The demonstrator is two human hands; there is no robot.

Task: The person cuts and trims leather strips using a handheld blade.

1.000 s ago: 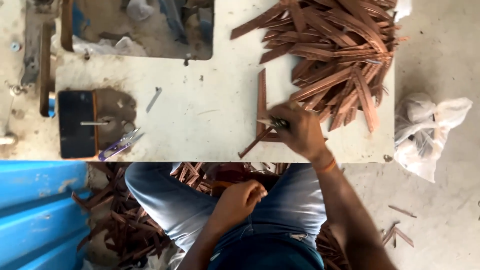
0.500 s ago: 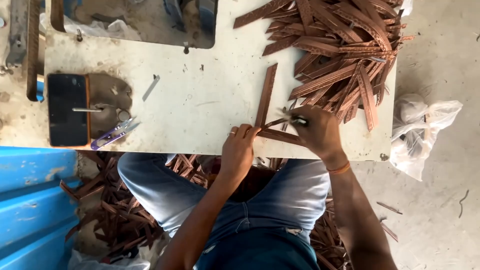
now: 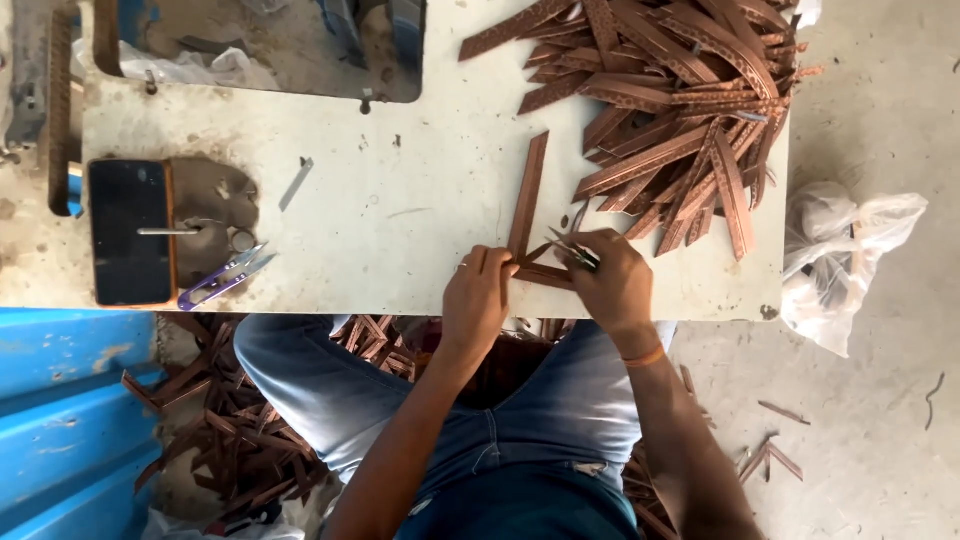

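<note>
Sitting at a scuffed white work table [image 3: 400, 220] over a dusty concrete floor, with brown scraps [image 3: 230, 440] lying around my legs down at 7 o'clock. My left hand [image 3: 478, 300] is pinching the near end of a long brown leather strip [image 3: 527, 195], which is running away from me toward 12 o'clock. My right hand [image 3: 612, 285] is gripping small snips [image 3: 572, 250] right against that same strip. Purple thread clippers [image 3: 225, 278] and a dark phone [image 3: 128, 230] are lying at 9 o'clock. Farther out at 1 o'clock, a big pile of strips [image 3: 680, 110] is sitting on the table.
</note>
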